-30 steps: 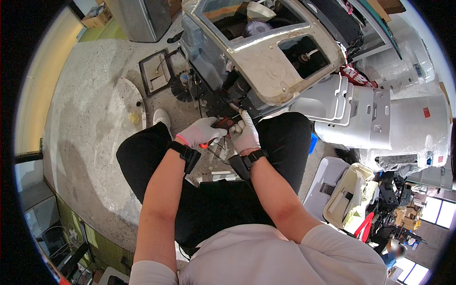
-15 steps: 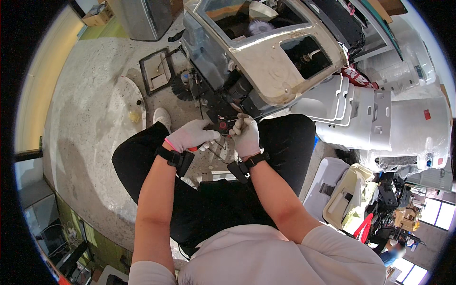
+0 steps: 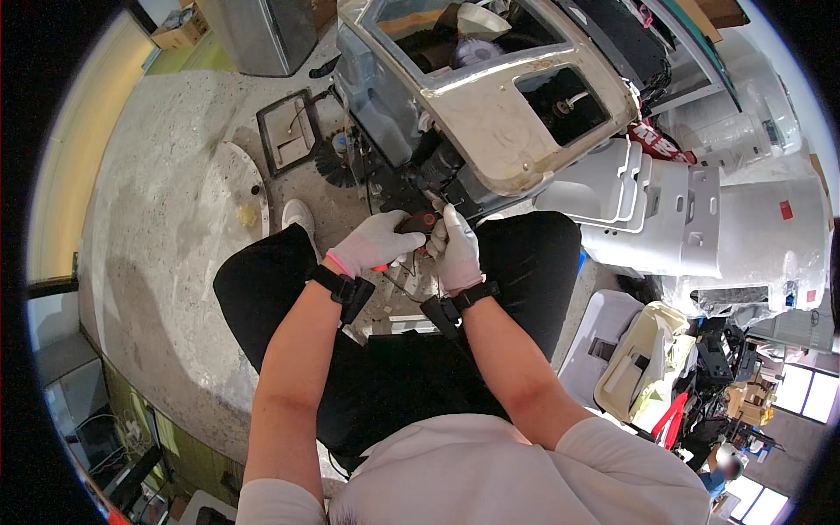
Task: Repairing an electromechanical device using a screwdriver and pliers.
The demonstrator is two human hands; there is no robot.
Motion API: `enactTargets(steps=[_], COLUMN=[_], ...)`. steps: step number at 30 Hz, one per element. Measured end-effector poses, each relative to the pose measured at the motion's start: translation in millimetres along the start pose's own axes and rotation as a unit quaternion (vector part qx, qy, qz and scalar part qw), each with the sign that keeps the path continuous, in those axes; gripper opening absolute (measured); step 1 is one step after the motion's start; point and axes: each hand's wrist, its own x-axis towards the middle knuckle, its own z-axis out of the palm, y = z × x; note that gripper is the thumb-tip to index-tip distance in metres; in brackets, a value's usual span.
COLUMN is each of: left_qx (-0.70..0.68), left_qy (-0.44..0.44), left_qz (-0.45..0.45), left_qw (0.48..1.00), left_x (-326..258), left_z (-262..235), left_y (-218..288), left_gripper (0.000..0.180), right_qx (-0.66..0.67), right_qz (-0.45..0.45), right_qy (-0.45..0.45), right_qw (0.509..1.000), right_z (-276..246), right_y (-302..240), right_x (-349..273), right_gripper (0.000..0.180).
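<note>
Head view, my white-gloved left hand (image 3: 372, 242): it is closed around a compact dark hand tool with red parts (image 3: 416, 226), gripping it from my left side, probably to keep it steady.
Dark tool: it sits between my two hands, just below the near corner of a large beige-and-grey hard-shelled machine (image 3: 472, 122); I seem to hold it there so its head stays near the machine's underside.
My white-gloved right hand (image 3: 455, 254): its fingers are bent in beside the tool's head, the forefinger reaching up toward the machine; whether they pinch anything, I cannot tell.
Thin dark cable (image 3: 405, 287): it hangs slack beneath my hands; its ends are hidden.
Round black-bristled brush (image 3: 332, 166): it lies by the machine, beyond my left hand, apparently aside from where I work.
Forearms: both reach forward from my body and converge between my spread knees in black trousers (image 3: 267, 284), which likely gives my hands room; a black strapped device (image 3: 347, 291) sits on my left wrist.
</note>
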Motion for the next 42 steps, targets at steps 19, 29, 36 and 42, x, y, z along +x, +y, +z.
enactTargets(steps=[19, 29, 36, 42], left_qx=[0.08, 0.089, -0.018, 0.093], left_qy=[0.032, -0.007, -0.04, 0.008], left_qz=[0.007, 0.044, -0.005, 0.027], left_qw=[0.996, 0.995, 0.999, 0.995], left_x=[3, 13, 14, 2], left_z=[9, 10, 14, 16], left_y=[-4, -14, -15, 7], left_gripper=[0.047, 0.048, 0.037, 0.047], right_qx=[-0.017, -0.02, -0.077, -0.102], right_qz=[0.02, 0.002, -0.009, -0.017], right_qy=[0.031, 0.076, 0.117, 0.12], right_qw=[0.999, 0.997, 0.99, 0.987], right_z=[7, 5, 9, 6], right_y=[-6, -3, -7, -9], right_x=[1, -2, -1, -1], right_gripper=[0.021, 0.021, 0.021, 0.023])
